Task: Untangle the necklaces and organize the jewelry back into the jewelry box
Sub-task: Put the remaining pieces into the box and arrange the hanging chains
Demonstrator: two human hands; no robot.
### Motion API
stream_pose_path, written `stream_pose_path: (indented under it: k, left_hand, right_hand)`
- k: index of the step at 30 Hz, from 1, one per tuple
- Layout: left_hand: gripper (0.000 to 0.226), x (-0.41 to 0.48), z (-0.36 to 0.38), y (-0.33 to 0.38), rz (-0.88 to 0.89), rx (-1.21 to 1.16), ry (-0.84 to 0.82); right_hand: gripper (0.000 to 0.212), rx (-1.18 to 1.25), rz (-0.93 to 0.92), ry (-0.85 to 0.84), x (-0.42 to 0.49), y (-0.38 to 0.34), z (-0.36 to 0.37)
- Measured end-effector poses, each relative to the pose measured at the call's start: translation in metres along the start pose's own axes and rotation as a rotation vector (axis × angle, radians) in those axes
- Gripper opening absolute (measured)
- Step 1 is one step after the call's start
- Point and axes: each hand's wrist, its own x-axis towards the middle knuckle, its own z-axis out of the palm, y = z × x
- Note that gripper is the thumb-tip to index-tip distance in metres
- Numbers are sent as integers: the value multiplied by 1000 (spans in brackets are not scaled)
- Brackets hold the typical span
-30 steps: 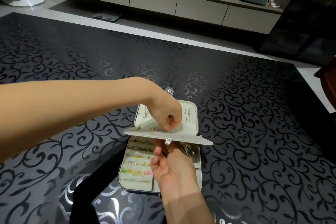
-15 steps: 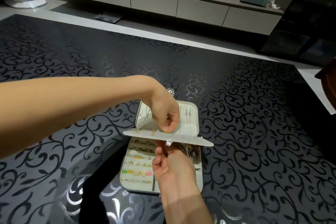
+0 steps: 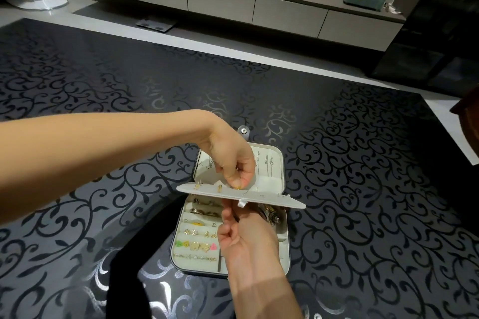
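Over the open jewelry box (image 3: 283, 248), your right hand (image 3: 246, 237) grips the earring panel (image 3: 272, 198) from beneath, your left hand (image 3: 233, 163) pinches the gold stud (image 3: 238, 187): hold the panel level, seat the post squarely.

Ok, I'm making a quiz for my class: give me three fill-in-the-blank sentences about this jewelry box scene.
The jewelry box lies ____ on the table.
The left hand pinches a small earring on the flap from ____.
The right hand holds that flap from ____.
Missing words: open; above; below.
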Motion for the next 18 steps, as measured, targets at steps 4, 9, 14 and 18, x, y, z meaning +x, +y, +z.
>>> stream_pose_path:
  k: [4, 9, 14, 18]
  left_hand:
    - [23, 4, -3, 10, -18, 157, 17]
    - [23, 5, -1, 12, -28, 176, 5]
    - [6, 6, 3, 20, -78, 390, 68]
    - [3, 7, 1, 23, -106, 352, 123]
  right_hand:
    - [30, -10, 18, -5, 0, -2, 1]
    - [24, -18, 24, -4, -2, -2, 0]
    - [30, -10, 4, 28, -1, 0, 1]
    - [24, -29, -5, -4, 2, -1, -1]
